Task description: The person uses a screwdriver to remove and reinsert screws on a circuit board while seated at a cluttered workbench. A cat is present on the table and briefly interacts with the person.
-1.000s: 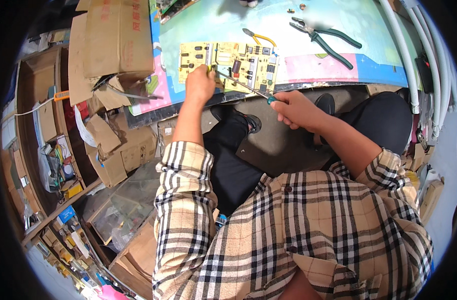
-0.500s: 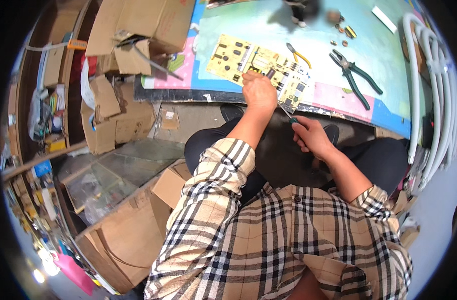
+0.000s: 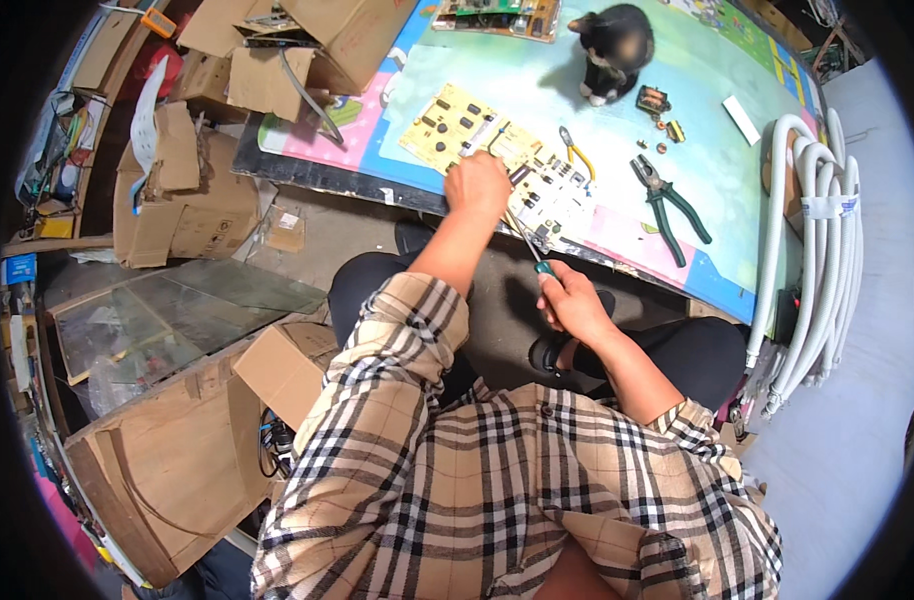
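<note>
My left hand (image 3: 475, 190) has its fingers closed on or at the middle of a tan circuit board (image 3: 437, 130) lying near the table's front edge; what they grip is hidden. My right hand (image 3: 569, 300) grips a green-handled screwdriver (image 3: 543, 268), its shaft reaching up-left toward the board under my left hand; the tip is hidden. Right of the board lie yellow-handled cutters (image 3: 577, 152) and large green-handled pliers (image 3: 665, 200). Behind them are a small wound transformer (image 3: 653, 100) and several small loose parts.
A black-and-white cat (image 3: 607, 50) sits on the mat-covered table (image 3: 722, 275), beside a stack of boards (image 3: 492, 15). Cardboard boxes (image 3: 317, 40) crowd the left, above leaning glass sheets (image 3: 177, 310). Thick white hoses (image 3: 817, 250) hang over the table's right end.
The view has shifted, bringing the cat fully in. The screwdriver has gone from slanting sideways across the board to a steeper angle, with my right hand lower relative to it.
</note>
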Tool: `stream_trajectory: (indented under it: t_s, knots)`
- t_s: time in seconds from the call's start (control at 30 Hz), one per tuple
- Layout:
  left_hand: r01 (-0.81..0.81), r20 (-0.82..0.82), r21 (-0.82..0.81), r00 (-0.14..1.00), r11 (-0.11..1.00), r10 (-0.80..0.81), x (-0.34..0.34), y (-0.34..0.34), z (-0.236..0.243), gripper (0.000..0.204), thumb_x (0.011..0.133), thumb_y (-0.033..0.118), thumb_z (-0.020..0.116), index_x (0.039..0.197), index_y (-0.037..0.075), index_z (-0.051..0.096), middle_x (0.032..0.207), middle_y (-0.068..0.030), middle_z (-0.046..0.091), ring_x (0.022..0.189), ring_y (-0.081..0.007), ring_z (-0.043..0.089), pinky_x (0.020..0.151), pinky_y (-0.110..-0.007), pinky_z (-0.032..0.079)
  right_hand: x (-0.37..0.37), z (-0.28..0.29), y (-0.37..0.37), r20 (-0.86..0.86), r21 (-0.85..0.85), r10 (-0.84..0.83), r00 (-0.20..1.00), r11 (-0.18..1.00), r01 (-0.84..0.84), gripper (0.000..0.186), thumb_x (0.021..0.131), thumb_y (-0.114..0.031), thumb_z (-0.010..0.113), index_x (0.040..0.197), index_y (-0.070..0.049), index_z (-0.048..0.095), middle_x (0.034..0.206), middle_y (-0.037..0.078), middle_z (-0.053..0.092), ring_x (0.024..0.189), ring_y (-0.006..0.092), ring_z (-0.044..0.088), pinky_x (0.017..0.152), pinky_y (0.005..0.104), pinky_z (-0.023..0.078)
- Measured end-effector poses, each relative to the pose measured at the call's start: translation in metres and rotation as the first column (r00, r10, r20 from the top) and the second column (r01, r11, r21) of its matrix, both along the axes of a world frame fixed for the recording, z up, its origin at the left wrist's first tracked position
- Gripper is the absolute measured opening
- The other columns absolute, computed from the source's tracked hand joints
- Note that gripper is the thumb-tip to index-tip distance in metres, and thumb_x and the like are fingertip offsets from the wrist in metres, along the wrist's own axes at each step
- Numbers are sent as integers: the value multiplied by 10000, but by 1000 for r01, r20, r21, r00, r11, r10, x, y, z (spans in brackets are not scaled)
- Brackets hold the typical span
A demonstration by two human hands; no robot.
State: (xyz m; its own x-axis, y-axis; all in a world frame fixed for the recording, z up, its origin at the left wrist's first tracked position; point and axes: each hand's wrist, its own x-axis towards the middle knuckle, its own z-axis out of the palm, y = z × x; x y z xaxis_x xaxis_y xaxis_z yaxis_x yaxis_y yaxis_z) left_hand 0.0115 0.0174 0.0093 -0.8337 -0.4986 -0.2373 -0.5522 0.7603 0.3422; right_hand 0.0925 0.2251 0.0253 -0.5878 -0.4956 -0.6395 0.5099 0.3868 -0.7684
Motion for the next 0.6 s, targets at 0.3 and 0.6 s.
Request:
stream_trajectory:
  t_s: [0.3,0.6]
  knots:
    - [-239,220,161,955,958,201,-34,-15,-1,581,752,486,689,1078,5,703,1151,-192,674,1080,-317,649,912,-385,521,16,7,-8,-231,137,75,970,990,-44,242,971,-222,515,1032,9,551,733,147,653,654,281,651,648,396,505]
    - [-299,211,163,942,940,262,-22,-51,-3,521,685,407,740,1007,-2,727,1060,-195,704,998,-317,681,842,-377,541,29,66,72,-117,94,98,988,992,-87,336,974,-190,536,1264,-20,526,710,74,619,613,139,615,582,293,480]
